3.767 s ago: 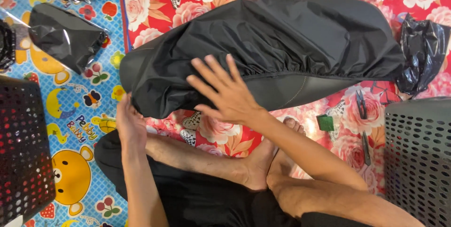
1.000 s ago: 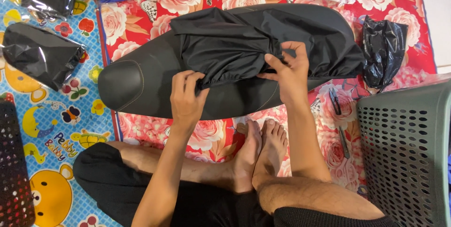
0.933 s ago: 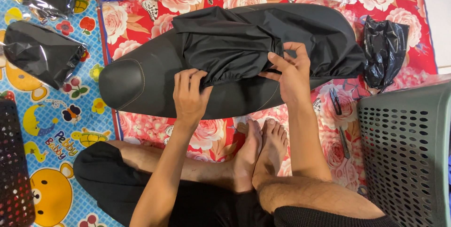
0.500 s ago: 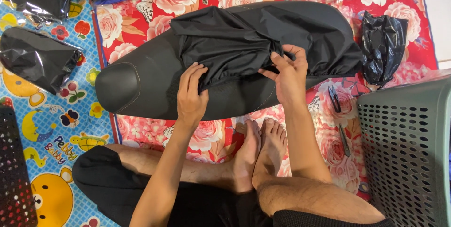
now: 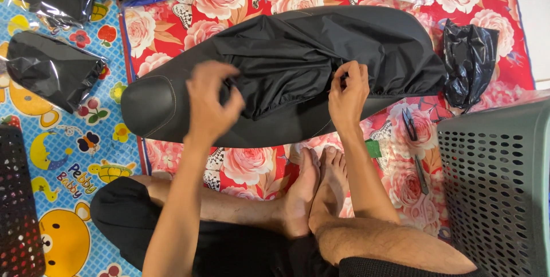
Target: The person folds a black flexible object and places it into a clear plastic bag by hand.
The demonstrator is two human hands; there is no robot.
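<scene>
Hands pinch a black cover [image 5: 321,53] over a black seat [image 5: 154,108] lying on a floral mat [image 5: 252,168]: left hand [image 5: 209,102] gripping bunched fabric mid-seat, right hand [image 5: 348,91] holding the gathered hem. Cover wraps the wide end; the narrow nose remains bare.

Left hand [image 5: 207,100] raised, fingers curled in a loose pinch. Right hand [image 5: 348,92] pinched shut, thumb against fingertips. Both forearms extended forward.
</scene>
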